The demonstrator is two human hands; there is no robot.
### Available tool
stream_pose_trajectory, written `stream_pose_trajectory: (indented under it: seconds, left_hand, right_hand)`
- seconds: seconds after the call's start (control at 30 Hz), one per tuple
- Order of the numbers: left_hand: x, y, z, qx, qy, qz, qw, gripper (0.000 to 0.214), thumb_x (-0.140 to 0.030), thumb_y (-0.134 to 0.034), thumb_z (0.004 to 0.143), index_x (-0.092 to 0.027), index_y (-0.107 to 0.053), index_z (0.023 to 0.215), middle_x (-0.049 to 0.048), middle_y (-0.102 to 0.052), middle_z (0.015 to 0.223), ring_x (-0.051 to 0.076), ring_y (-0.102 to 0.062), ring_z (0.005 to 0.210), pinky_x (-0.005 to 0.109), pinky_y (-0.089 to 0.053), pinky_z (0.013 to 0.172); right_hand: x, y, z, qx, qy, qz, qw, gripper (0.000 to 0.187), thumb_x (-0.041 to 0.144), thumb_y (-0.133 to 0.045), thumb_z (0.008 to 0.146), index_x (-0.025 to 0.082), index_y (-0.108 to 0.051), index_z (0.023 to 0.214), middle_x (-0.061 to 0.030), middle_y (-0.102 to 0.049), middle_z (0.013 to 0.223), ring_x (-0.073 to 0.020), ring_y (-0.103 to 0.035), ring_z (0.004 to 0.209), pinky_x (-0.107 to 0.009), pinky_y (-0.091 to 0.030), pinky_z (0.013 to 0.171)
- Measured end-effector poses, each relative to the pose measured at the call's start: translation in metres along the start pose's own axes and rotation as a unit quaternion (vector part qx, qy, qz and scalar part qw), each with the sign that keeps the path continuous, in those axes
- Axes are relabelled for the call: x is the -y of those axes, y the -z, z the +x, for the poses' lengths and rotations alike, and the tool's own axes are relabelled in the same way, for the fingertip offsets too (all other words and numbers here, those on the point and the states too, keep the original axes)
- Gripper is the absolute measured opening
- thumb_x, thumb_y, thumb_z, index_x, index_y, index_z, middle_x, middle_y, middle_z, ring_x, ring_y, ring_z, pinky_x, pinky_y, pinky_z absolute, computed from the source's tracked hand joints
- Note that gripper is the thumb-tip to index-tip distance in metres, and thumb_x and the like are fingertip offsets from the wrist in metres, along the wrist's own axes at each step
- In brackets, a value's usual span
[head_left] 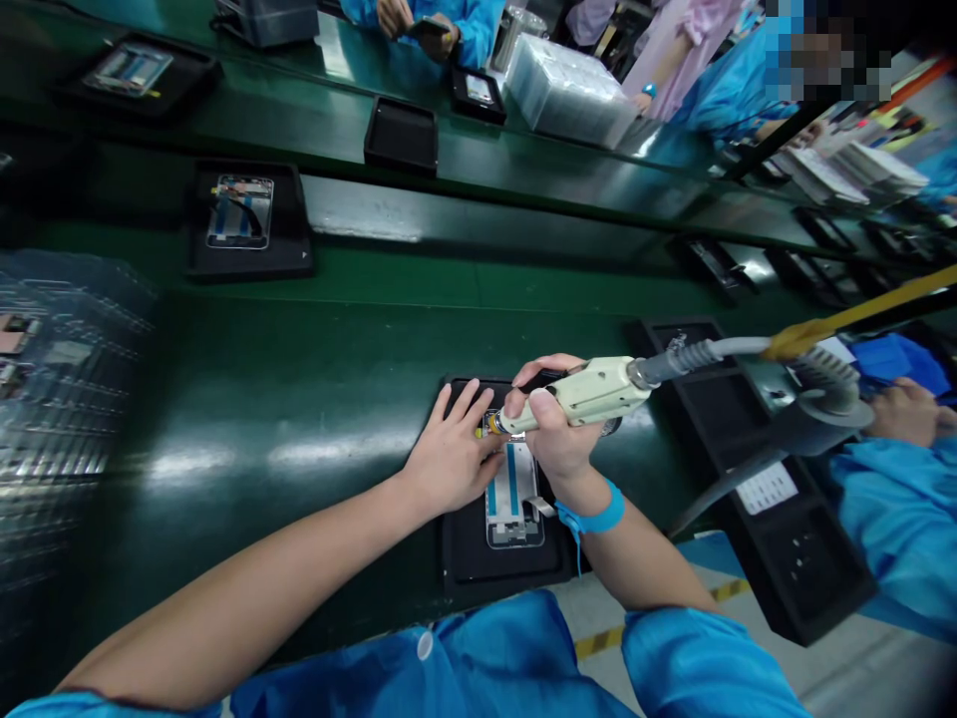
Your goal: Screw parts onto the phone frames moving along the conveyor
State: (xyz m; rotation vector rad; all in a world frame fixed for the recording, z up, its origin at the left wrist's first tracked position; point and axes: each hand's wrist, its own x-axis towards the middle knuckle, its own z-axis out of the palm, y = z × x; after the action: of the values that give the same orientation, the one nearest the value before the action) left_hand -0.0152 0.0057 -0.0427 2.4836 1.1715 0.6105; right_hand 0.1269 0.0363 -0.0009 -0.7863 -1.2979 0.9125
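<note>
A phone frame (pixel 515 494) with blue strips lies in a black tray (pixel 468 553) in front of me. My left hand (pixel 453 454) rests over the frame's upper left part, fingers spread, fingertips on the tray and frame. In my right hand (pixel 564 439) is a pale electric screwdriver (pixel 598 391), fingers wrapped around its body. It slants down to the left, its tip at the top of the frame beside my left fingers. Whether the tip touches a screw is hidden. A blue wrist strap (pixel 602 511) circles my right wrist.
A black parts box (pixel 755 439) and a grey hose nozzle (pixel 829 424) stand at right. Clear plastic trays (pixel 67 379) are stacked at left. Another tray with a phone frame (pixel 240 211) sits farther back. Co-workers sit opposite and at right, one person's hands (pixel 904 409) near the box.
</note>
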Motion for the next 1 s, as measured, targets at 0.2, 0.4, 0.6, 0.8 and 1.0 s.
stream_pose_trajectory:
  seconds: [0.2, 0.4, 0.6, 0.8, 1.0]
  left_hand:
    - [0.001, -0.001, -0.001, 0.005, 0.000, -0.001, 1.000, 0.029, -0.038, -0.061, 0.097, -0.029, -0.074, 0.121, 0.0124, -0.043, 0.158, 0.041, -0.025, 0.152, 0.069, -0.017, 0.120]
    - [0.000, 0.004, 0.001, 0.005, -0.003, 0.011, 1.000, 0.033, -0.035, -0.057, 0.098, -0.026, -0.070, 0.127, 0.0152, -0.045, 0.156, 0.040, -0.025, 0.153, 0.068, -0.016, 0.121]
    - [-0.053, 0.017, -0.046, 0.130, -0.071, 0.028, 0.989, 0.096, -0.074, -0.058, 0.085, -0.009, -0.042, 0.153, 0.0273, -0.034, 0.160, 0.042, -0.019, 0.154, 0.065, -0.022, 0.120]
    - [-0.032, 0.005, -0.045, 0.091, -0.047, 0.100, 0.990, 0.066, -0.058, -0.058, 0.094, -0.018, -0.051, 0.146, 0.0168, -0.048, 0.155, 0.034, -0.039, 0.147, 0.055, -0.033, 0.119]
    - [0.083, 0.027, 0.067, -0.068, 0.079, 0.158, 0.982, 0.027, -0.030, -0.057, 0.099, -0.026, -0.070, 0.123, 0.0090, -0.059, 0.145, 0.030, -0.041, 0.145, 0.056, -0.028, 0.122]
  right_hand:
    - [-0.002, -0.001, -0.002, 0.005, -0.003, -0.011, 1.000, 0.029, 0.036, -0.068, 0.087, 0.025, -0.053, 0.109, 0.0028, -0.062, 0.089, -0.0076, -0.060, 0.054, -0.023, -0.054, 0.051]
    - [0.006, 0.001, 0.003, -0.019, 0.018, -0.033, 0.999, 0.027, 0.031, -0.067, 0.086, 0.024, -0.054, 0.108, 0.0015, -0.065, 0.093, -0.0079, -0.061, 0.053, -0.024, -0.054, 0.051]
    - [0.034, 0.034, 0.031, -0.201, 0.117, -0.042, 0.972, 0.025, 0.030, -0.063, 0.078, 0.022, -0.059, 0.101, 0.0024, -0.066, 0.083, -0.0093, -0.056, 0.043, -0.025, -0.048, 0.041]
    - [0.028, 0.067, 0.040, -0.297, 0.123, -0.047, 0.946, 0.018, 0.024, -0.067, 0.075, 0.023, -0.068, 0.092, -0.0006, -0.067, 0.075, -0.0136, -0.056, 0.039, -0.029, -0.046, 0.038]
    - [0.011, 0.069, 0.034, -0.291, 0.122, -0.082, 0.946, 0.026, 0.032, -0.075, 0.076, 0.018, -0.068, 0.097, -0.0022, -0.071, 0.080, -0.0142, -0.061, 0.046, -0.030, -0.052, 0.046]
